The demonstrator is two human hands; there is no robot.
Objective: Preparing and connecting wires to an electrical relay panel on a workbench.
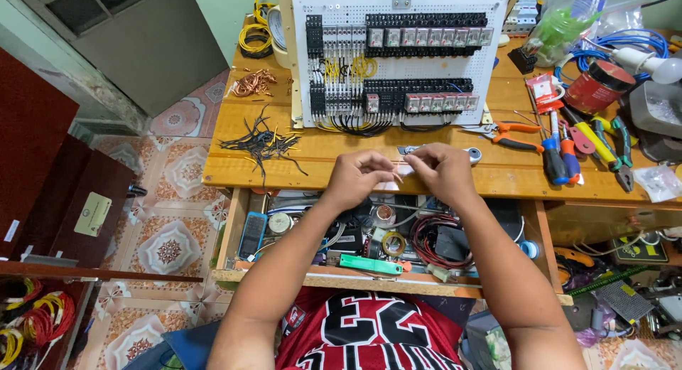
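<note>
We are seeing the panel standing at the bench's back edge, wire scraps lying toward its left edge, pliers and screwdrivers lying toward its right edge, a drawer sitting under its front edge.

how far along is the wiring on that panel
Partly done, it seems. The white panel already carries relays and terminal blocks, with black and yellow wires looped at its left and lower parts. Both hands, left and right, pinch something small that cannot be made out. A pile of cut wires lies unused.
</note>
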